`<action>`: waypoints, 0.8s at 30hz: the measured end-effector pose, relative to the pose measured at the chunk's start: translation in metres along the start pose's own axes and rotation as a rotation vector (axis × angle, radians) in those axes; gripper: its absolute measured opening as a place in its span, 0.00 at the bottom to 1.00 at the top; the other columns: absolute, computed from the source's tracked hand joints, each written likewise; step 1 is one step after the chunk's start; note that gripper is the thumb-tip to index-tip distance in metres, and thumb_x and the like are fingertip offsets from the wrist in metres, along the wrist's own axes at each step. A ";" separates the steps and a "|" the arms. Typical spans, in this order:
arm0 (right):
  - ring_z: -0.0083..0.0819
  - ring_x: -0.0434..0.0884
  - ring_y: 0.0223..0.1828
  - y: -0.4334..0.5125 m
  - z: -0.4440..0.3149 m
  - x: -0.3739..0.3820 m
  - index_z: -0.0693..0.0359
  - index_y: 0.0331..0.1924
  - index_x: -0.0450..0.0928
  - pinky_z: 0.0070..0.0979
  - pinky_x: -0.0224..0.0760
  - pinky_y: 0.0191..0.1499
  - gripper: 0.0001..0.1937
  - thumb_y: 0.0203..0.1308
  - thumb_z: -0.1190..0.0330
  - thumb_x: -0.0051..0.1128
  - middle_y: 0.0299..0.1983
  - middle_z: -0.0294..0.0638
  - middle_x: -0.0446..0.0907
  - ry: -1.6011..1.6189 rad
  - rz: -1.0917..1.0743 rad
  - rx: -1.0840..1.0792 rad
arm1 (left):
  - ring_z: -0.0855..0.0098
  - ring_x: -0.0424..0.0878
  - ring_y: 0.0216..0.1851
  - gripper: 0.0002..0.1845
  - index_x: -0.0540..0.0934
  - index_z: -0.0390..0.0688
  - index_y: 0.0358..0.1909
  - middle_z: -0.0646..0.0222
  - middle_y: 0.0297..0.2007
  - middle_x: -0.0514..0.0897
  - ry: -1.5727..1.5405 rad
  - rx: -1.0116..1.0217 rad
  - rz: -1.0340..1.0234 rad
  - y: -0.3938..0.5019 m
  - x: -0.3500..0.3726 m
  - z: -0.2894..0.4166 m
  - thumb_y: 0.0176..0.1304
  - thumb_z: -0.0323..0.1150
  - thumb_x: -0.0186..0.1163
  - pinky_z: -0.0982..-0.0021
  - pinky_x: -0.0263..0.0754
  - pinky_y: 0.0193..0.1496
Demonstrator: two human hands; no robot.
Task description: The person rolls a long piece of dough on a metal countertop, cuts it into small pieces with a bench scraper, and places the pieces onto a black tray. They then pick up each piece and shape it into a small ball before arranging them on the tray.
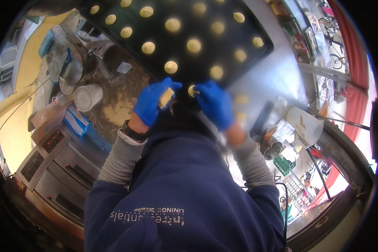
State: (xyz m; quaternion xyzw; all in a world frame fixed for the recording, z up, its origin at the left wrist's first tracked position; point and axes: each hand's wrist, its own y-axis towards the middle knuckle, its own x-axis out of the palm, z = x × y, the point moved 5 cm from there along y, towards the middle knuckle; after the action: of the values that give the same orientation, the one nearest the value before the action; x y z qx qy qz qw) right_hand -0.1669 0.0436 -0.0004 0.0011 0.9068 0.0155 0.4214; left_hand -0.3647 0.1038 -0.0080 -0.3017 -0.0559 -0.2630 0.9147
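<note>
My left hand [149,102], in a blue glove, is closed around a pale yellow block of dough [166,98]. It is at the near left corner of a dark baking tray [182,60]. My right hand [215,105], also gloved in blue, has its fingertips on a small round dough piece [191,91] at the tray's near end. The fingers cover that piece's right side. Several rounded dough mounds with small peaks, such as this dough mound [171,67], sit apart in rows on the tray.
Blurred yellow dough pieces [241,100] lie on the metal worktop [267,78] beside my right hand. Further right are a white container [305,124] and a metal pot [272,148]. Left stand a white bucket [88,97], a blue-and-white box [76,121] and a metal oven [63,176].
</note>
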 end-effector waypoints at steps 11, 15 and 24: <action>0.42 0.84 0.34 0.001 -0.003 0.001 0.53 0.41 0.85 0.33 0.78 0.34 0.06 0.61 0.68 0.65 0.36 0.41 0.81 -0.045 -0.009 -0.001 | 0.86 0.76 0.32 0.22 0.82 0.34 0.59 0.76 0.31 0.81 -0.107 -0.096 0.010 0.003 0.007 -0.002 0.81 0.42 0.50 0.83 0.71 0.38; 0.36 0.85 0.36 0.010 -0.007 -0.004 0.57 0.44 0.86 0.29 0.78 0.38 0.09 0.62 0.65 0.68 0.38 0.42 0.83 0.437 -0.014 0.207 | 0.86 0.77 0.32 0.23 0.83 0.36 0.56 0.75 0.31 0.82 -0.171 -0.137 0.024 0.003 0.012 -0.003 0.80 0.45 0.51 0.83 0.71 0.37; 0.34 0.86 0.41 0.033 -0.032 0.001 0.62 0.46 0.87 0.28 0.79 0.47 0.13 0.62 0.63 0.70 0.41 0.44 0.86 0.670 -0.187 0.400 | 0.82 0.80 0.33 0.21 0.85 0.41 0.44 0.73 0.32 0.84 -0.094 -0.159 0.042 0.009 0.007 -0.009 0.77 0.49 0.55 0.81 0.71 0.34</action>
State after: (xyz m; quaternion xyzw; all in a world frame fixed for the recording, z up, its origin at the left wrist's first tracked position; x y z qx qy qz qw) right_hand -0.1921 0.0758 0.0209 -0.0046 0.9753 -0.2003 0.0932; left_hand -0.3549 0.1015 -0.0181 -0.3867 -0.0714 -0.2330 0.8894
